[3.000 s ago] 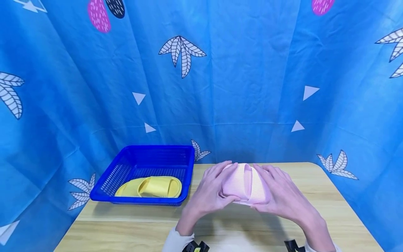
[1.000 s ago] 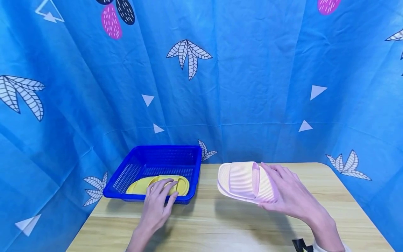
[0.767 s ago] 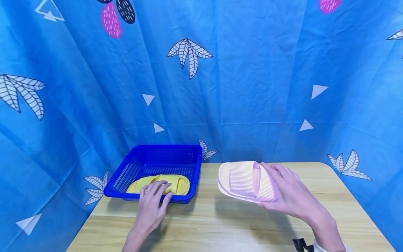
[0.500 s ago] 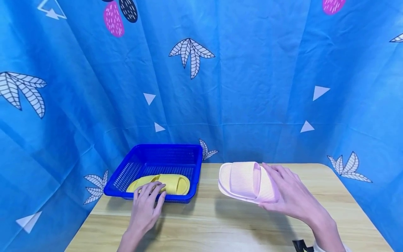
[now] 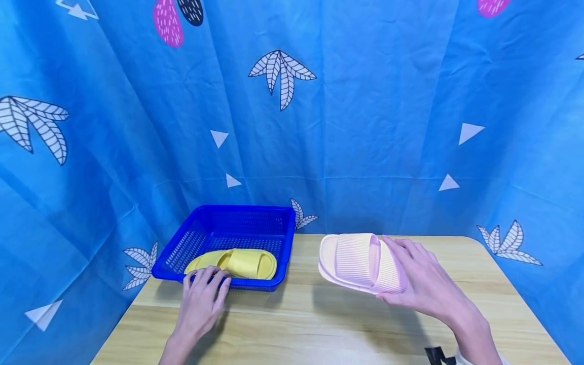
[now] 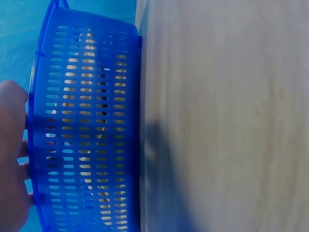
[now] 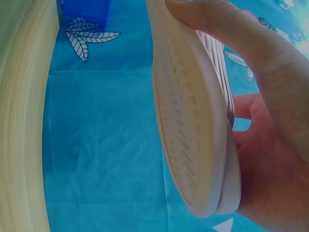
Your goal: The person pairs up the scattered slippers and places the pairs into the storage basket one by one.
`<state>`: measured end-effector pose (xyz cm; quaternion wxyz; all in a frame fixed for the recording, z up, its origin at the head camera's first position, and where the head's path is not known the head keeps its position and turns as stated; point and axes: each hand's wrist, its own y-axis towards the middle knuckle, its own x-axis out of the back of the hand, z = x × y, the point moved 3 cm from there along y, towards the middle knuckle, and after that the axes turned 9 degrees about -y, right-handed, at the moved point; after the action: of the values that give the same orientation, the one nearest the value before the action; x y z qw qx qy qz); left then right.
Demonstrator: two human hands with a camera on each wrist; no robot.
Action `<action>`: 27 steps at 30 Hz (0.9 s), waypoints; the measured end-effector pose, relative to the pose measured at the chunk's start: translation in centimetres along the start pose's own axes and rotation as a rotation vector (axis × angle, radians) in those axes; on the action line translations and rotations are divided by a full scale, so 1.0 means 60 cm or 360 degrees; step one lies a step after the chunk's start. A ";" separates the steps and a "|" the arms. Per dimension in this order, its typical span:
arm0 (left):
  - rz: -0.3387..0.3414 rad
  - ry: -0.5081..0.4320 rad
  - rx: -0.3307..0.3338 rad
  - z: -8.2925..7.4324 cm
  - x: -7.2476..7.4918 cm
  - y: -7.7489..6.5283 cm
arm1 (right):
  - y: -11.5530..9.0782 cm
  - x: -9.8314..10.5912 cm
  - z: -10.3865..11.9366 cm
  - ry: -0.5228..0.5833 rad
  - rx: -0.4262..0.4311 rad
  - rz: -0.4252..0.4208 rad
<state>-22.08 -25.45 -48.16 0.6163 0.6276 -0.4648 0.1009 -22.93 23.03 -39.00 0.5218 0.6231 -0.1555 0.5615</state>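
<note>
My right hand (image 5: 429, 284) grips a pair of pale pink ribbed slippers (image 5: 360, 261) by the right end, held tilted above the table. Two sole layers lie against each other in the right wrist view, the thumb (image 7: 231, 29) over the upper end. My left hand (image 5: 198, 304) is at the near rim of the blue plastic basket (image 5: 285, 253), its bent fingers reaching over the rim. In the left wrist view the fingers (image 6: 23, 150) show beyond the rim; firm contact cannot be told. Yellow slippers (image 5: 246, 262) lie inside the basket, along its near wall.
The basket stands at the back left of a light wooden table (image 5: 315, 329). A blue patterned curtain (image 5: 365, 126) hangs behind the table and along both sides.
Three seconds ago both hands held the pink slippers. Since then my left hand has let go, reached over the yellow slippers and drawn back leftward to the rim. My right hand keeps its hold.
</note>
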 end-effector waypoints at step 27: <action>0.0074 0.0072 -0.0086 0.014 -0.010 0.001 | 0.023 -0.045 0.005 0.0051 0.0029 0.0012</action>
<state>-22.80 -25.89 -48.72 0.6409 0.5973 -0.4678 0.1166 -24.72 21.13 -40.60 0.5165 0.6181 -0.1444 0.5747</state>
